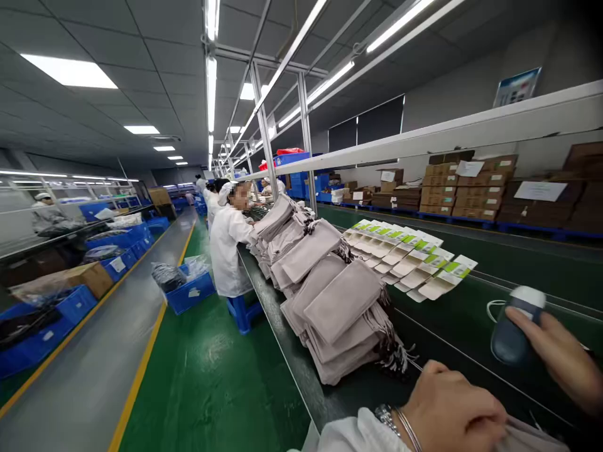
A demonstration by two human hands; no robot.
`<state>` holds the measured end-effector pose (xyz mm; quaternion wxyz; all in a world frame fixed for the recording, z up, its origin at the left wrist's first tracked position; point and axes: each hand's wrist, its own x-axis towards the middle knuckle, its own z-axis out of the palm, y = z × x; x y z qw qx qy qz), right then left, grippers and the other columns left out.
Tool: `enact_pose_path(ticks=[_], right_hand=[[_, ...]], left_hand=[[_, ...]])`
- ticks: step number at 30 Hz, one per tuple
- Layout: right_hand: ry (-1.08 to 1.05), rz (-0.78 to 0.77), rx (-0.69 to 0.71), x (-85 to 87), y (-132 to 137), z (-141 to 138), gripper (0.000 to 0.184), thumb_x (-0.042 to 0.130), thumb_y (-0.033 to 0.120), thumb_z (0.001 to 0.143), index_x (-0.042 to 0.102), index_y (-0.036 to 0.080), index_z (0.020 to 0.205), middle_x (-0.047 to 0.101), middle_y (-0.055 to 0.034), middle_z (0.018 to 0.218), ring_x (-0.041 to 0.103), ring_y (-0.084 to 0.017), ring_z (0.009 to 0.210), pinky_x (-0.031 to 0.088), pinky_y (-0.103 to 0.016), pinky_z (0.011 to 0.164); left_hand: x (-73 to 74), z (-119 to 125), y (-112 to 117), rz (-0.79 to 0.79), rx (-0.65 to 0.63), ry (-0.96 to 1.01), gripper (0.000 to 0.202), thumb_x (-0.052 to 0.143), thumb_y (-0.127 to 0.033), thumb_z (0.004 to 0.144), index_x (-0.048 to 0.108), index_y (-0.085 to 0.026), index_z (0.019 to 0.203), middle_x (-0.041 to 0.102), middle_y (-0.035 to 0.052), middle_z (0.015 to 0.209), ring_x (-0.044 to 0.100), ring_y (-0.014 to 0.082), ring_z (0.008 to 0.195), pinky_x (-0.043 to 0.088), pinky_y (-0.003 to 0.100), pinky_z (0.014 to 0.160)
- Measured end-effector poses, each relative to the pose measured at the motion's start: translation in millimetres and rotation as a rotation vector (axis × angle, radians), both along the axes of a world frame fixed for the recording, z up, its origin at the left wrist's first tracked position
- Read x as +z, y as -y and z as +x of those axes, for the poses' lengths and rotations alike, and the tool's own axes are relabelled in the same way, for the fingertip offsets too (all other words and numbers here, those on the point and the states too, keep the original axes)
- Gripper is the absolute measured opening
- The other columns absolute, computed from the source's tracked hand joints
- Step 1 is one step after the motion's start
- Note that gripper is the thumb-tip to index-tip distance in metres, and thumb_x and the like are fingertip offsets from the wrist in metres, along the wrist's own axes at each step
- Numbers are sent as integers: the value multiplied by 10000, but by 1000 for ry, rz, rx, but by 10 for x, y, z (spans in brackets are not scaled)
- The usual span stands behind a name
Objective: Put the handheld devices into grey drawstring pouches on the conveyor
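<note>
My right hand (560,358) is closed around a rounded dark-blue device with a white end (516,339). A thin white cord loop (494,309) sticks out beside it. At the bottom edge my left hand (455,405), with a watch and bangles at the wrist, is closed on a grey cloth pouch (532,436), which is mostly cut off by the frame. Left of that hand lies a large heap of grey drawstring pouches (343,301), their dark cord ends toward the belt. Several open white-and-green cardboard boxes (409,254) lie in a row beyond the heap.
A green conveyor belt (499,282) runs along the bench, under a white rail (447,129). To the left, a co-worker in white (228,251) sits at the same bench. Blue crates (188,292) stand on the floor. Stacked cartons (464,188) line the right wall.
</note>
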<state>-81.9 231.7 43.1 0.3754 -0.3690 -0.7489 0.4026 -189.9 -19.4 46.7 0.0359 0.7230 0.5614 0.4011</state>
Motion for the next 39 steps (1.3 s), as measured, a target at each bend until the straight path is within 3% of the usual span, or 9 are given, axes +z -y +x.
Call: enact_pose_path(ticks=[5, 9, 12, 15, 20, 24, 29, 35, 39], right_hand=[[-258, -164, -49, 286, 847, 451, 555, 682, 592, 757, 403, 359, 1176, 627, -70, 868, 625, -294, 636, 479, -351, 408], [-86, -249, 250, 489, 1278, 572, 590, 649, 647, 794, 454, 247, 1180, 505, 16, 622, 446, -140, 423, 366, -265, 387], [63, -402, 522, 675, 1398, 647, 575, 502, 687, 894, 530, 190, 1181, 413, 52, 556, 329, -81, 422, 226, -206, 408], [-34, -570, 683, 905, 1420, 800, 452, 613, 561, 898, 529, 200, 1157, 355, 77, 571, 258, -63, 459, 180, -188, 427], [-563, -676, 564, 1245, 1410, 1107, 198, 637, 336, 912, 474, 223, 912, 174, 106, 554, 107, -59, 449, 117, -200, 419], [-801, -502, 340, 1448, 1291, 1173, 155, 610, 293, 898, 470, 232, 922, 152, 96, 587, 117, -76, 454, 154, -205, 421], [-889, 252, -273, 1672, 813, 1207, 43, 487, 278, 917, 454, 253, 929, 287, 70, 611, 317, -112, 489, 349, -220, 483], [11, 503, -396, 1846, 578, 1453, 476, 479, 221, 938, 357, 222, 1399, 633, -70, 1106, 540, -144, 699, 421, -273, 620], [408, 545, -300, 2046, 888, 1842, 366, 456, 234, 961, 515, 214, 1322, 668, -56, 1139, 592, -162, 799, 407, -272, 660]], left_hand=[[256, 105, 21, -65, -140, 685, 470, 724, -614, 749, 607, -163, 687, 569, 2, 706, 484, 104, 615, 387, 254, 622], [513, 202, 33, 2, -117, 839, 409, 834, -523, 672, 658, -155, 651, 548, 25, 754, 517, 144, 723, 414, 277, 694], [650, 196, 45, 61, -77, 878, 283, 854, -383, 678, 677, -161, 669, 558, 56, 917, 553, 183, 904, 434, 281, 806], [735, 70, 79, 40, -26, 979, 211, 830, -262, 690, 647, -157, 678, 558, 34, 878, 549, 140, 835, 431, 224, 724], [757, -184, 59, -22, 43, 1173, 258, 739, -384, 802, 572, -187, 807, 385, -74, 628, 242, 37, 458, 183, 166, 426], [572, -72, -6, -88, -13, 973, 261, 677, -396, 850, 573, -227, 1020, 497, -23, 832, 367, 60, 541, 307, 181, 487], [174, 125, -17, -304, -74, 255, 231, 526, -400, 923, 615, -236, 1061, 557, 65, 1072, 482, 139, 647, 441, 293, 630], [37, 113, -141, -590, -172, -128, 437, 403, -537, 923, 617, -294, 1216, 512, 103, 1323, 591, 314, 1090, 546, 374, 752], [49, 101, -149, -615, -180, -179, 517, 388, -596, 898, 621, -284, 1239, 507, 107, 1348, 586, 330, 1131, 570, 395, 788]])
